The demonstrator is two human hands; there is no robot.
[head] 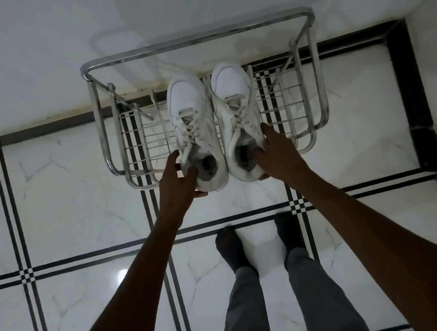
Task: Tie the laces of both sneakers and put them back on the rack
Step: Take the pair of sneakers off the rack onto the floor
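Two white sneakers lie side by side on the metal shoe rack (108,141), toes toward the wall. My left hand (176,180) grips the heel of the left sneaker (191,118), thumb at the collar and fingers under the sole. My right hand (274,152) grips the heel and outer side of the right sneaker (234,102). The laces on both hang loose; a long lace from the left sneaker trails down over the rack wires. The heels jut past the rack's front edge.
The chrome rack stands against a white wall (59,61) on a glossy white tiled floor (75,184) with black stripe borders. My two feet in dark socks (232,247) and grey trousers stand just in front of the rack.
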